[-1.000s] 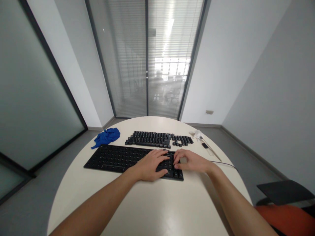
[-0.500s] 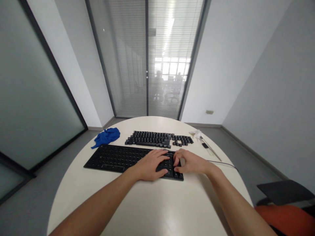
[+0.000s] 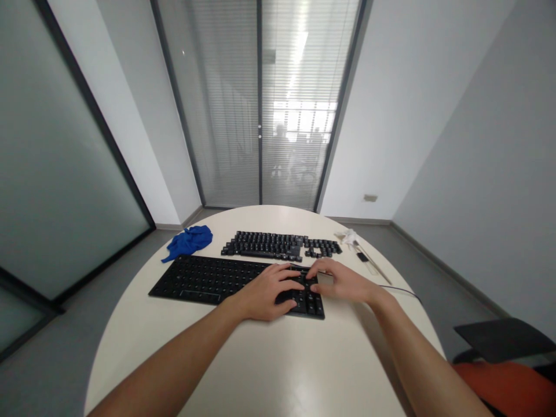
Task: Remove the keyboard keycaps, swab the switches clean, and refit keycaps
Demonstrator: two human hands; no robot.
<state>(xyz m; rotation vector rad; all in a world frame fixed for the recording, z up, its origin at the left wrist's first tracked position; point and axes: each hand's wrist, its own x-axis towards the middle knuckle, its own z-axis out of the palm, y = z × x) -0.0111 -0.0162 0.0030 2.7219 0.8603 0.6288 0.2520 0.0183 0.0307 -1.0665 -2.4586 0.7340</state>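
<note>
A black keyboard base (image 3: pixel 204 279) lies slanted across the table, its left and middle showing bare key sockets. My left hand (image 3: pixel 270 291) rests palm down over its right part, fingers spread, holding nothing. Over the number pad (image 3: pixel 311 306), where some keycaps sit at the lower right, is my right hand (image 3: pixel 341 282). Its index finger and thumb are curved and apart, with their tips at the upper keys; I make out nothing between them. Behind the base, rows of loose black keycaps (image 3: pixel 269 244) lie in keyboard order, with a gap in the right-hand block.
A crumpled blue cloth (image 3: pixel 191 240) lies at the back left of the round white table (image 3: pixel 269 370). At the right are a white tissue-like bundle (image 3: pixel 347 236), a thin stick (image 3: pixel 379 270) and a small black piece (image 3: pixel 361 256). A cable (image 3: pixel 402 289) runs off the right edge.
My right hand has moved slightly up and right over the number pad, and its index finger and thumb have spread apart. My left hand stays almost in place.
</note>
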